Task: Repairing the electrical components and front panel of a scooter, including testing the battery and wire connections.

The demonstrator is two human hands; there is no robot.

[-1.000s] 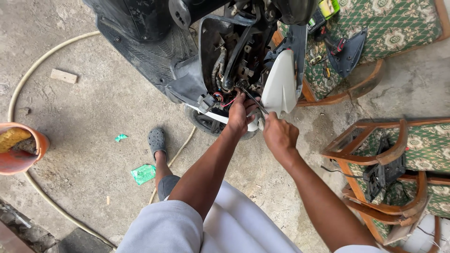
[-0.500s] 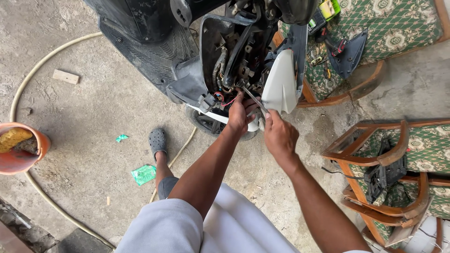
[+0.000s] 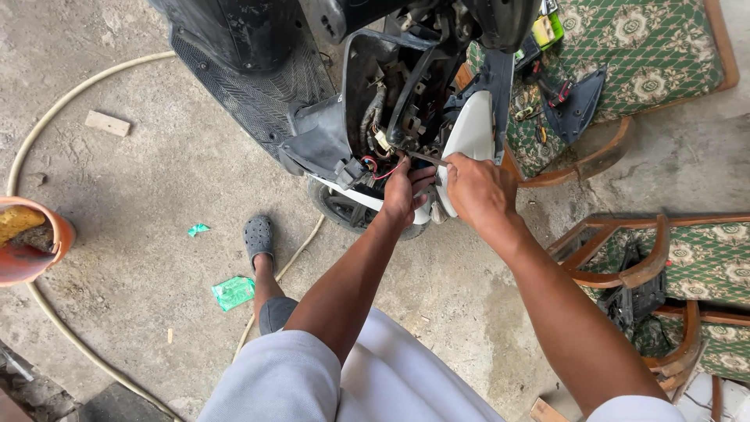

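Note:
A black scooter [image 3: 258, 70] stands in front of me with its front cover off, showing wires and parts inside the open front [image 3: 398, 101]. My left hand [image 3: 402, 191] grips the lower edge of that opening, by the red wires. My right hand [image 3: 476, 187] is closed on a thin metal tool [image 3: 422, 156] that points left into the opening. A white body panel [image 3: 469, 137] hangs just above my right hand.
A wooden chair with green patterned cushion [image 3: 625, 55] holds small tools and a dark plastic part [image 3: 574, 105]. Another such chair [image 3: 672, 266] stands at the right. A hose [image 3: 62, 101] curves across the concrete floor. An orange bucket [image 3: 31, 242] sits at the left.
Both hands stay at the scooter's open front; the right hand with the tool has shifted slightly. The view has tilted a little.

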